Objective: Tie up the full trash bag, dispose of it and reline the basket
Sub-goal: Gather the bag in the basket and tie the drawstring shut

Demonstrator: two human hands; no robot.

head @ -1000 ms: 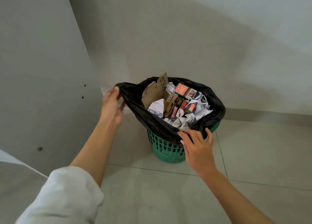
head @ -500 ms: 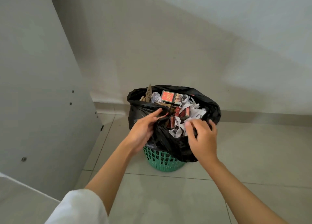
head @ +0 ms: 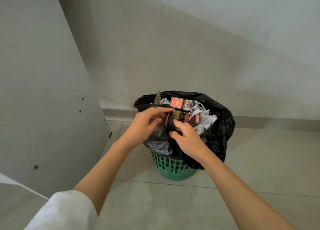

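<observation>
A black trash bag (head: 223, 131) sits in a green lattice basket (head: 171, 167) on the tiled floor by the wall. It is full of crumpled white paper, brown cardboard and a red carton (head: 177, 103). My left hand (head: 144, 124) and my right hand (head: 186, 138) meet over the near left side of the bag's mouth. Each pinches a gathered fold of the black plastic, and the folds are bunched together between them. The far and right parts of the rim still hang open around the trash.
A grey panel (head: 43, 91) with screw heads stands close on the left. The pale wall (head: 190, 48) runs behind the basket with a skirting strip at its foot. Grey floor tiles (head: 268, 160) spread to the right and front.
My hands have come together, pulling the near left edge of the bag inward and bunching it. One second ago they held the rim far apart at the left and the front.
</observation>
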